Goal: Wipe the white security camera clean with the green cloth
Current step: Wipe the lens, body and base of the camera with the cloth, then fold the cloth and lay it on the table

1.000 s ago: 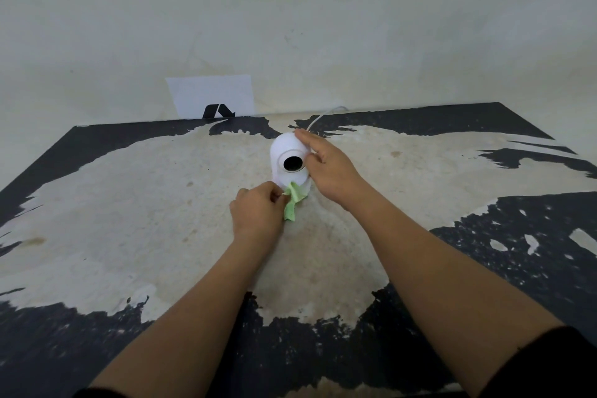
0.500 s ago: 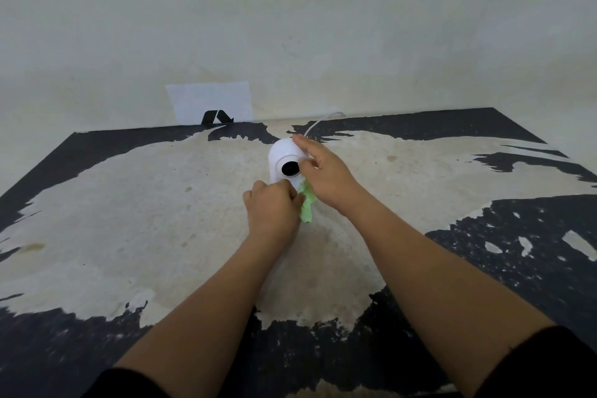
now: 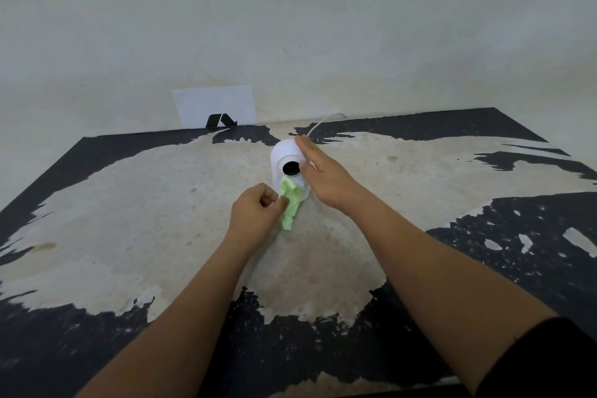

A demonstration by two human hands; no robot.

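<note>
The white security camera (image 3: 285, 154) stands upright on the worn table (image 3: 129, 203), its dark round lens facing me. My right hand (image 3: 326, 176) grips its right side, fingers reaching over the top and thumb near the lens. My left hand (image 3: 256, 215) sits just in front and to the left, fingers pinched on the green cloth (image 3: 289, 203). The cloth's upper end presses against the camera's lower front, just under the lens, and the rest hangs down to the table. The camera's right side is hidden by my right hand.
A thin white cable (image 3: 323, 121) runs from behind the camera toward the wall. A white paper with a black mark (image 3: 214, 107) leans on the wall at the table's back edge. The tabletop is peeling black paint over pale wood.
My left hand has pulled back down and left from the camera's base, drawing the green cloth into fuller view below the lens. My right hand stays on the camera's side.
</note>
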